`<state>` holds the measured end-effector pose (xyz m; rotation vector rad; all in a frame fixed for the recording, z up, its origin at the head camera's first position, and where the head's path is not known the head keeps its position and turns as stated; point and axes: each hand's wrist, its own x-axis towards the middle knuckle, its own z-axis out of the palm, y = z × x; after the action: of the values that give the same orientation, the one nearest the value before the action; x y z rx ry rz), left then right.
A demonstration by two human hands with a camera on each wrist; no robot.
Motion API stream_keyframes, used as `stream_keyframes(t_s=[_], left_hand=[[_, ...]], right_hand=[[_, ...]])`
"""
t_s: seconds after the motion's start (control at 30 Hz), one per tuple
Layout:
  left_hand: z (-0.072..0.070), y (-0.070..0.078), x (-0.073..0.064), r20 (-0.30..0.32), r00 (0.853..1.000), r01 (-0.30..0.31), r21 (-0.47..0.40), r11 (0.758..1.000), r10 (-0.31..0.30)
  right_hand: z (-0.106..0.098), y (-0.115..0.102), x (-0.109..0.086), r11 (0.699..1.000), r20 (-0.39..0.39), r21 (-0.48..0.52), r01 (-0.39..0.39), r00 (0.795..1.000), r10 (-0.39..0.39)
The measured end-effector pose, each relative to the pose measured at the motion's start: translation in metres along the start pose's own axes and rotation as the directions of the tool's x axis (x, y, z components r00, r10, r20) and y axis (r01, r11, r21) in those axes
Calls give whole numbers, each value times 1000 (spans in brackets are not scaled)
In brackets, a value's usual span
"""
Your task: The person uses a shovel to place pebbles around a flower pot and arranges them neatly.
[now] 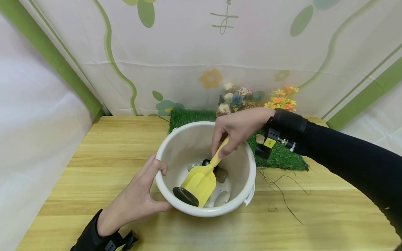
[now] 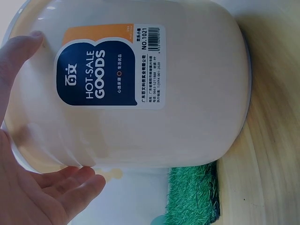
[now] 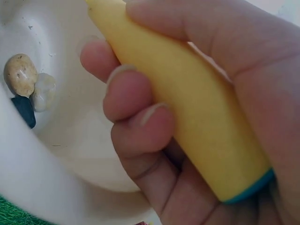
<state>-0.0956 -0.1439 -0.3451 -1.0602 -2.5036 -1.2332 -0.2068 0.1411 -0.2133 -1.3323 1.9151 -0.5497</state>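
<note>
A white bucket [image 1: 163,146] stands on the wooden table, a label [image 2: 108,65] on its side in the left wrist view. My left hand [image 1: 138,195] grips its rim at the left, fingertips over the edge and thumb along the outside. My right hand [image 1: 237,129] reaches over the far rim and holds a yellow toy shovel [image 1: 201,183] by its handle [image 3: 187,108]. The blade slants down inside the bucket. A dark flat stone [image 1: 185,196] lies at the blade's front edge. Around the blade lie a brown stone [image 1: 221,175], a pale stone [image 1: 222,198] and a black stone [image 1: 205,162].
Behind the bucket lies a green artificial grass mat [image 1: 282,157] with a tan stone [image 1: 260,138] on it. Artificial flowers [image 1: 237,99] stand at its back, before a printed curtain [image 1: 176,45]. Loose dark strands [image 1: 284,195] lie on the table [image 1: 103,157] to the right.
</note>
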Motion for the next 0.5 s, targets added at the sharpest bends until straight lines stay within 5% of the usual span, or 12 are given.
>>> stream_keyframes(t_s=[0.5], left_hand=[[0, 0, 0, -1, 1000, -3, 15, 1000, 3]], right_hand=[[-2, 16, -2, 1000, 13, -7, 11, 1000, -10]])
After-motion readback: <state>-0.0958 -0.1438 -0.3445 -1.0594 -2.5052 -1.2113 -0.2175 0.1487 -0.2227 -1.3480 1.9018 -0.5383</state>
